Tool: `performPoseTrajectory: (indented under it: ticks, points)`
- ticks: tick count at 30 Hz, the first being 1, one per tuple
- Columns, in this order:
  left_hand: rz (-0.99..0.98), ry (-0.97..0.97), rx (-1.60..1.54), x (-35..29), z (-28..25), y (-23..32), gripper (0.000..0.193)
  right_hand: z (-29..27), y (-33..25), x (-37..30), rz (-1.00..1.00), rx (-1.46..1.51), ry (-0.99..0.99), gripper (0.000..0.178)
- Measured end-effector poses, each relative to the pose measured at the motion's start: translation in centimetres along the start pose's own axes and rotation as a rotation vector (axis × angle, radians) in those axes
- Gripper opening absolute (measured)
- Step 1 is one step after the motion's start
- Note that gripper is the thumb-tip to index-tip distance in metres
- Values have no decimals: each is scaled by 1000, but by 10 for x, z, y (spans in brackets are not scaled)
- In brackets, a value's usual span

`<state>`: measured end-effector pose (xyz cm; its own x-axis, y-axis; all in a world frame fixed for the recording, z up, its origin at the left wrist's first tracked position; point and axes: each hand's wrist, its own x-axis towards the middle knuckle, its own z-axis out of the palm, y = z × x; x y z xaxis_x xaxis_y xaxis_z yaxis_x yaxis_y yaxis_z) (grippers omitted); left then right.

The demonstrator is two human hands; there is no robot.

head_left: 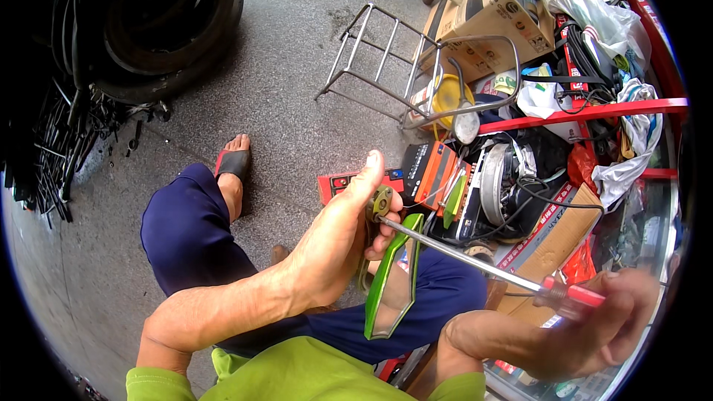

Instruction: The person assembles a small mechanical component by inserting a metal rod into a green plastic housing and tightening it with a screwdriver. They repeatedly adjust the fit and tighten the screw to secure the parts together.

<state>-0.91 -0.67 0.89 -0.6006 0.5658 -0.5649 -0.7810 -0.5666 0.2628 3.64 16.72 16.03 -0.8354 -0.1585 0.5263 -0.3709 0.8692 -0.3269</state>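
My left hand (345,215) is closed around a small dull brass-coloured metal fitting (382,199), thumb stretched along its side. Just below those fingers hangs a green-rimmed side mirror (394,282); how it joins the fitting is hidden by the hand. A long screwdriver (475,258) lies across to the right, its tip at the fitting. Its red and clear handle (568,298) is in my right hand (594,327), which is smeared by motion but has its fingers bent about the handle end.
Another green-rimmed mirror (454,202) lies beside an orange-and-black battery box (434,172). Beyond stands a metal rack (379,63) near a cardboard box (494,18). A red-framed case (594,110) holds cables and bags at right. Tyres (174,22) are stacked at far left.
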Motion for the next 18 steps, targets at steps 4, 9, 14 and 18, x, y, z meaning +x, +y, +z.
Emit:
performPoseTrajectory:
  ticks: [4, 9, 14, 18]
  points:
    - [-8, 33, -9, 2, -2, -1, 57, 0, -3, 0, -7, -29, -82, 50]
    - [9, 38, 52, 2, -1, -2, 57, 3, -2, 10, -267, 294, -84, 35]
    - [-7, 30, 106, 3, -3, -5, 39, -18, -6, 16, -354, 167, -365, 45]
    - [-8, 14, 149, 4, -5, -5, 22, -6, -6, 9, -357, 277, -274, 49]
